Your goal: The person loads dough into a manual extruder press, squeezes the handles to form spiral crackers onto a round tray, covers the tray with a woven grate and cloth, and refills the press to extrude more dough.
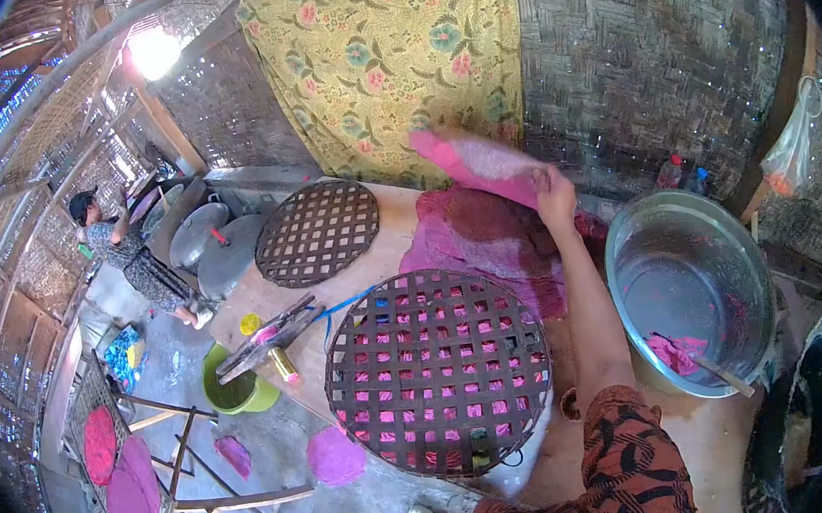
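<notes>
My right hand (551, 193) reaches across the board and is closed on one end of a pink cloth (481, 166). The cloth is lifted and blurred by motion, its far end swung out to the left. Beneath it lies a rumpled pile of pink and dark red cloth (489, 239). Close in front of me is a round open-weave tray (437, 373), with bright pink stuff showing through its gaps. Right of my forearm stands a large metal basin (676, 280), holding pink paste (676, 352) and a spatula-like tool (724, 377). My left hand is out of view.
Another woven tray (318, 231) lies at the back left. A green bucket (235, 382) stands beside the board, near sticks (271, 339) and a gold can (284, 365). A wooden frame (193, 456) is on the floor. A person (123, 250) stands far left.
</notes>
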